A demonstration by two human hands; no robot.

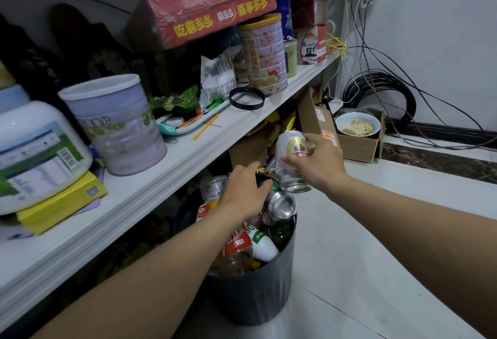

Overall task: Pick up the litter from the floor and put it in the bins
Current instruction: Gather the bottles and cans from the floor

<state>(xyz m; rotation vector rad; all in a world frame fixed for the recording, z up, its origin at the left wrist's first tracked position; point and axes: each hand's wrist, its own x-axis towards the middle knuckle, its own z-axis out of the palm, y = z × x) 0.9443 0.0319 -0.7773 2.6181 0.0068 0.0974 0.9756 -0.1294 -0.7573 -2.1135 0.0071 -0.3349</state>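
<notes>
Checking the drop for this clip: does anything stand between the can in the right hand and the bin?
Yes. The left hand lies spread over the top of the bin, beside and just below the can, and the bin is already heaped to its rim with bottles.

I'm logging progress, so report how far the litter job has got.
Done: the bin is heaped with bottles and cans. In hand: the right hand grips a can above it; the left hand reaches open over the heap. Left: drop that can in. Litter elsewhere on the floor can't be judged from here.
</notes>
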